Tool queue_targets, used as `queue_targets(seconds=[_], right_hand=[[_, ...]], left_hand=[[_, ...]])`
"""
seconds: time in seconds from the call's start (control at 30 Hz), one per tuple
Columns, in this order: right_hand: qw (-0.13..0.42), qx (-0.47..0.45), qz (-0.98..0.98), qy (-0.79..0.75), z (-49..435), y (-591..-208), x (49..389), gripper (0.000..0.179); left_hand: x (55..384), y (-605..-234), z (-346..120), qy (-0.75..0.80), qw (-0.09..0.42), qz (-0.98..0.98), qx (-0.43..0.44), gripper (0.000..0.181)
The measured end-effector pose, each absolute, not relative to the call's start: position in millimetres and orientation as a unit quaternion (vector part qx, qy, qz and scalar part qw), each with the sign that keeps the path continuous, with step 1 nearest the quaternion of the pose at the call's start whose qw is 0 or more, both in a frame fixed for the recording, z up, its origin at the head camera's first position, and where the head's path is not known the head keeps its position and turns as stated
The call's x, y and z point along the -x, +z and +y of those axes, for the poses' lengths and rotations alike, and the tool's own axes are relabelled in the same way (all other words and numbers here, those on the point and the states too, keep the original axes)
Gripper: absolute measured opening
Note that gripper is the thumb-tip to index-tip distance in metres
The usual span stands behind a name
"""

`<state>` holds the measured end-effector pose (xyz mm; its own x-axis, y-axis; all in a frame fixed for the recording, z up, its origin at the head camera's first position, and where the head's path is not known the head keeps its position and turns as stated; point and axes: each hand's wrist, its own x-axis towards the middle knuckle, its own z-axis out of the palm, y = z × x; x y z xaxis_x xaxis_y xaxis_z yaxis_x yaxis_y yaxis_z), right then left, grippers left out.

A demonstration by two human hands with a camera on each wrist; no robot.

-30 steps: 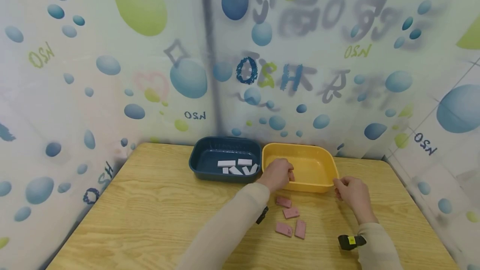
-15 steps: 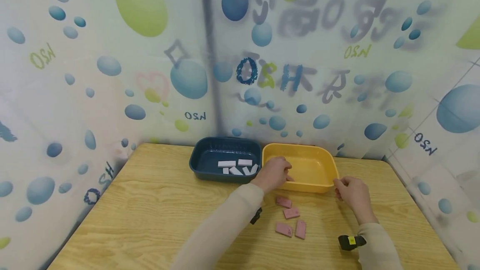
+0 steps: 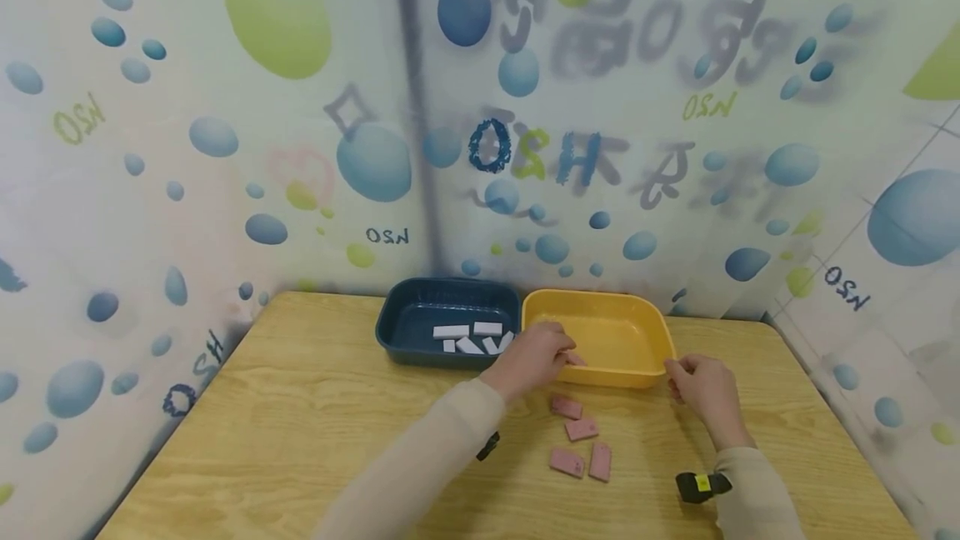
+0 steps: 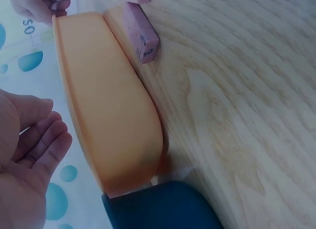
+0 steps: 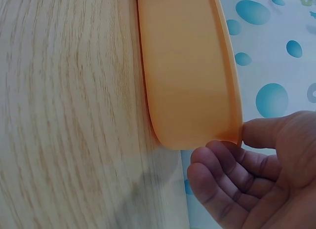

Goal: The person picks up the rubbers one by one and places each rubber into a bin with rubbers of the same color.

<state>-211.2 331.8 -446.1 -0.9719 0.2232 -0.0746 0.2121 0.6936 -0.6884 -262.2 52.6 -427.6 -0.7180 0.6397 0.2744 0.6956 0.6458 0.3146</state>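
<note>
My right hand (image 3: 705, 390) pinches the right front corner rim of the yellow plastic basin (image 3: 626, 344); thumb and fingers close on that rim in the right wrist view. Over the basin's left front edge is my left hand (image 3: 534, 357). Its fingers are loosely bent, with a gap to the thumb and nothing held, as the left wrist view shows. Several pink blocks (image 3: 567, 462) with small dark print, like erasers, lie on the table in front of the basin. White blocks (image 3: 452, 331) lie in the dark blue basin (image 3: 416, 323), partly hidden by my left hand.
Both basins stand side by side at the back of the wooden table (image 3: 300, 407), close to a patterned curtain (image 3: 300, 148). The table's right edge lies beyond my right hand. A black band (image 3: 702, 486) is on my right wrist.
My left hand has drawn back leftward from inside the yellow basin to its left front edge. My right hand stays at the rim. The pink blocks have not moved.
</note>
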Motion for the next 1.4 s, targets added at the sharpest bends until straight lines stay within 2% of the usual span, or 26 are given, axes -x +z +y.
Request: queue_targets(seconds=[0.2,0.5,0.97,1.2,1.4], right_hand=[[0.010,0.118,-0.918,0.378,331,-446,210,0.033],[0.011,0.116,-0.919,0.376,331,-447,211,0.032],[0.012,0.117,-0.922,0.369,332,-449,211,0.032],[0.014,0.118,-0.924,0.364,331,-449,211,0.033],[0.026,0.116,-0.924,0.364,331,-451,211,0.032]], left_hand=[[254,-428,46,-0.194,0.081,-0.890,0.405,0.015],[242,-427,41,-0.176,0.081,-0.881,0.431,0.026],[235,-443,35,-0.181,0.113,-0.858,0.467,0.009],[234,-455,32,-0.165,0.130,-0.856,0.473,0.017],[234,-460,33,-0.160,0.095,-0.872,0.453,0.025]])
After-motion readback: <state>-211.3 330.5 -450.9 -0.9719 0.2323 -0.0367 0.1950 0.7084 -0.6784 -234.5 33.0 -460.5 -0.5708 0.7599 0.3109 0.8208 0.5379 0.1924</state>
